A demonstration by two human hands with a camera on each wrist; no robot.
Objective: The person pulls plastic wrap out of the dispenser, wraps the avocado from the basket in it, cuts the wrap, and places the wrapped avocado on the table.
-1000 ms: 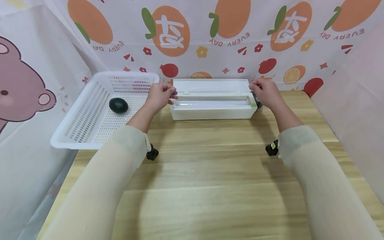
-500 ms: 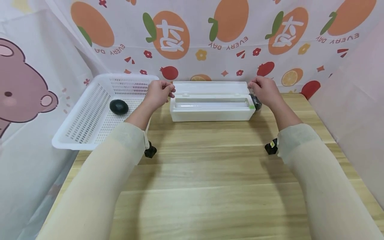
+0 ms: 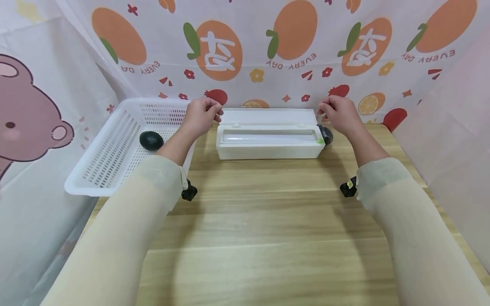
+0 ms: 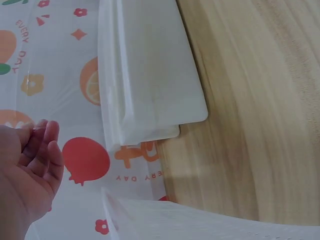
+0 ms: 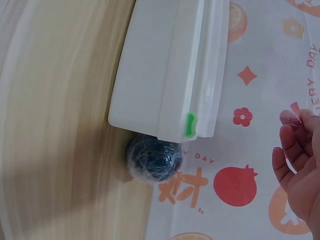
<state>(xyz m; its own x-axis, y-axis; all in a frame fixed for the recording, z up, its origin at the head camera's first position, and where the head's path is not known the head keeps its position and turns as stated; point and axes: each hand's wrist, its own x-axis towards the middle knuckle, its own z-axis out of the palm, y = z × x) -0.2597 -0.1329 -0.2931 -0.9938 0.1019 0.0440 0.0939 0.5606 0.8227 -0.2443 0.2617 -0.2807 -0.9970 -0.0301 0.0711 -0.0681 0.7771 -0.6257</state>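
A white cling film dispenser point(image 3: 268, 152) stands at the back of the table, its lid raised and a roll point(image 3: 269, 139) visible inside. Above its left end, my left hand point(image 3: 200, 115) pinches the clear cling film between thumb and fingers. My right hand point(image 3: 340, 114) pinches the other corner of the cling film point(image 5: 290, 118) above the right end. The stretched sheet between them is nearly invisible, showing only faint shine. Beside the dispenser's right end lies a dark round thing wrapped in film point(image 5: 154, 159).
A white perforated basket point(image 3: 86, 191) stands at the left, holding a dark green, avocado-like oval point(image 3: 151, 140). Behind the dispenser hangs a fruit-print cloth point(image 3: 256, 51). The wooden table point(image 3: 264, 221) stretches in front.
Both hands have risen a little relative to the dispenser, still pinching the film. The head view has tilted slightly upward. The basket and the wrapped round thing stay in place.
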